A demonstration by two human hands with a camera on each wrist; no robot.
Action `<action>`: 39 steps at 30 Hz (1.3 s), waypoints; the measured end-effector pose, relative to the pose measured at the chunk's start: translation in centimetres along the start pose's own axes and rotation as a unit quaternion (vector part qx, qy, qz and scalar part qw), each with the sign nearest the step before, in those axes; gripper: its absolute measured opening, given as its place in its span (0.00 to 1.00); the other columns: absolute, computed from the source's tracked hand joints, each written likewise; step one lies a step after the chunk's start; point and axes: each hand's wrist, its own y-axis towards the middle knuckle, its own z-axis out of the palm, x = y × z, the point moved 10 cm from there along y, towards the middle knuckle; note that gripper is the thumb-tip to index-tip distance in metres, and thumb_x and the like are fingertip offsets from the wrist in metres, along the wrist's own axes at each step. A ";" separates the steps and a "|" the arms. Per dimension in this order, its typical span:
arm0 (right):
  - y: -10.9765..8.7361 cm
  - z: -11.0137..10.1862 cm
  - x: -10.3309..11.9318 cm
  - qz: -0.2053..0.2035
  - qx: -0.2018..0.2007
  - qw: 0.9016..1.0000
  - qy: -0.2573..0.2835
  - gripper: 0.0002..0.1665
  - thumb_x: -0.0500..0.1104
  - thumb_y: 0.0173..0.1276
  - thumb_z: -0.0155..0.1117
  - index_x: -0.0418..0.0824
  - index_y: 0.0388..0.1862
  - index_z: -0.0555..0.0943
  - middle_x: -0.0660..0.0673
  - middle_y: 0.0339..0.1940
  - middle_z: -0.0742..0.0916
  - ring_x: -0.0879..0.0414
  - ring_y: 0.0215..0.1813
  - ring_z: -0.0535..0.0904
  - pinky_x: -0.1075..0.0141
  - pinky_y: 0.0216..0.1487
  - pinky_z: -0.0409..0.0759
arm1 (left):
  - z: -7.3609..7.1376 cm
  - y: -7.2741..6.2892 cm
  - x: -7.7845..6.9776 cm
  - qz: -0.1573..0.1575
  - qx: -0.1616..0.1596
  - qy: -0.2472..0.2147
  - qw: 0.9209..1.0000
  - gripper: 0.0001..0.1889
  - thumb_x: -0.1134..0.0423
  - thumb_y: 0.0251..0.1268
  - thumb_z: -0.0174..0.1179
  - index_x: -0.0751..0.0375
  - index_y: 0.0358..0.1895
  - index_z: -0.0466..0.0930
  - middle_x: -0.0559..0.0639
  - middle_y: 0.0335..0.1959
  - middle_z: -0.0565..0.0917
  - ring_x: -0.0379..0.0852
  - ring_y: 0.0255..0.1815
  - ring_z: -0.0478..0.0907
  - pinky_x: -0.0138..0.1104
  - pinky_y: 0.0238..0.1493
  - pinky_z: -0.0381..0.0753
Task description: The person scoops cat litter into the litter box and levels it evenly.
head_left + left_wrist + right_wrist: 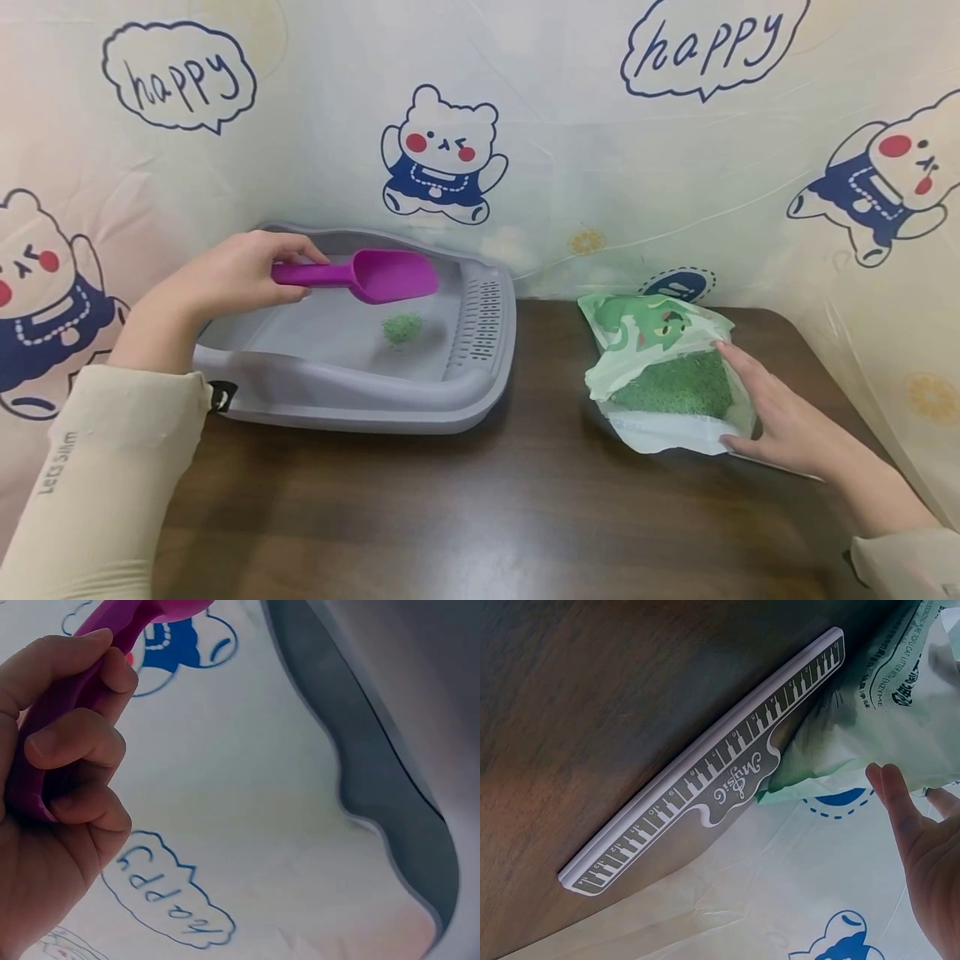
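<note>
Left grip (pixel 240 271): curled round 1 empty-looking purple scoop (pixel 393 277), over grey tray (pixel 465 404) toward far-left corner of counter (pixel 480 517). Right grip (pixel 787 417): spread wide, touching green bag (pixel 637 325) near far-right corner. Seemingly early: 1 small granule pile (pixel 402 327) in tray; bagged granules (pixel 671 385) remain.

In my left hand (pixel 243 267) I grip the purple scoop (pixel 386 279) above the grey tray (pixel 360 393), where a small green heap (pixel 402 329) lies. Right of the tray, my right hand (pixel 787 425) touches the crumpled pale-green bag (pixel 637 323), its green granules (pixel 675 387) showing.
</note>
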 end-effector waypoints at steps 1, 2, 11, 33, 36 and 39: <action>0.0 0.0 0.0 0.000 -0.003 1.000 0.000 0.78 0.43 0.39 0.85 0.44 0.82 0.44 0.35 0.79 0.59 0.49 0.78 0.58 0.88 0.67 0.38 | 0.0 0.0 -0.4 0.004 0.000 0.001 1.000 0.17 0.67 0.58 0.67 0.54 0.52 0.84 0.49 0.35 0.85 0.48 0.36 0.74 0.38 0.35 0.72; 0.0 0.0 0.0 0.000 -0.006 1.000 0.001 0.78 0.43 0.39 0.85 0.44 0.82 0.44 0.35 0.79 0.60 0.51 0.78 0.57 0.88 0.68 0.38 | 0.0 0.0 -0.8 0.009 0.001 0.001 1.000 0.17 0.67 0.58 0.67 0.54 0.52 0.84 0.49 0.34 0.84 0.48 0.35 0.74 0.38 0.35 0.72; -0.1 0.0 0.2 -0.003 -0.002 1.000 0.000 0.77 0.42 0.39 0.85 0.43 0.82 0.44 0.35 0.80 0.59 0.48 0.78 0.58 0.88 0.67 0.37 | 0.1 -0.2 -4.4 0.039 0.002 -0.004 0.999 0.17 0.68 0.58 0.66 0.50 0.52 0.83 0.46 0.33 0.84 0.45 0.31 0.75 0.37 0.33 0.74; 0.3 0.3 0.2 0.000 0.007 1.000 0.004 0.78 0.43 0.40 0.85 0.43 0.82 0.42 0.36 0.80 0.58 0.42 0.77 0.59 0.88 0.67 0.37 | 2.2 -0.7 -11.2 0.123 0.019 -0.057 0.991 0.19 0.68 0.59 0.67 0.46 0.53 0.82 0.43 0.31 0.85 0.42 0.24 0.75 0.36 0.30 0.76; 0.1 0.1 0.2 0.000 0.000 1.000 0.001 0.78 0.43 0.39 0.85 0.43 0.82 0.43 0.36 0.80 0.58 0.45 0.77 0.59 0.88 0.67 0.37 | 2.8 -0.8 -11.9 0.131 0.023 -0.059 0.989 0.19 0.67 0.60 0.66 0.46 0.54 0.82 0.44 0.34 0.86 0.41 0.25 0.75 0.36 0.30 0.76; 0.0 0.0 0.1 0.001 -0.006 1.000 0.000 0.78 0.42 0.39 0.85 0.43 0.82 0.43 0.37 0.80 0.58 0.50 0.78 0.57 0.88 0.68 0.37 | 3.3 -0.9 -12.3 0.133 0.022 -0.060 0.989 0.19 0.67 0.60 0.66 0.45 0.54 0.82 0.44 0.36 0.87 0.41 0.24 0.75 0.36 0.29 0.76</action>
